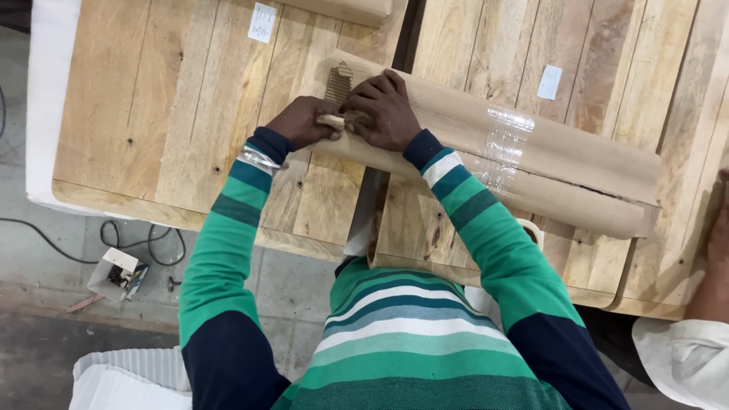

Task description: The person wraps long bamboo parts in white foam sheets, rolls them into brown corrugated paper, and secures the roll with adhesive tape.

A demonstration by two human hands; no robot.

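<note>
A long bundle wrapped in brown corrugated cardboard [562, 163] lies across two wooden tabletops. A band of clear tape [507, 144] circles its middle. Both my hands work at its left end. My left hand [304, 121] pinches the folded cardboard flap there. My right hand [386, 110] presses down on top of the same end, fingers curled over the fold. The corrugated edge [339, 82] shows just above my fingers. A metal bangle [258, 159] sits on my left wrist.
Two wooden tabletops [167, 99] [486, 45] sit side by side with a dark gap between them, each bearing a white label. Another person's arm [714, 266] in a white sleeve is at the right edge. A small open box [115, 275] and cables lie on the concrete floor.
</note>
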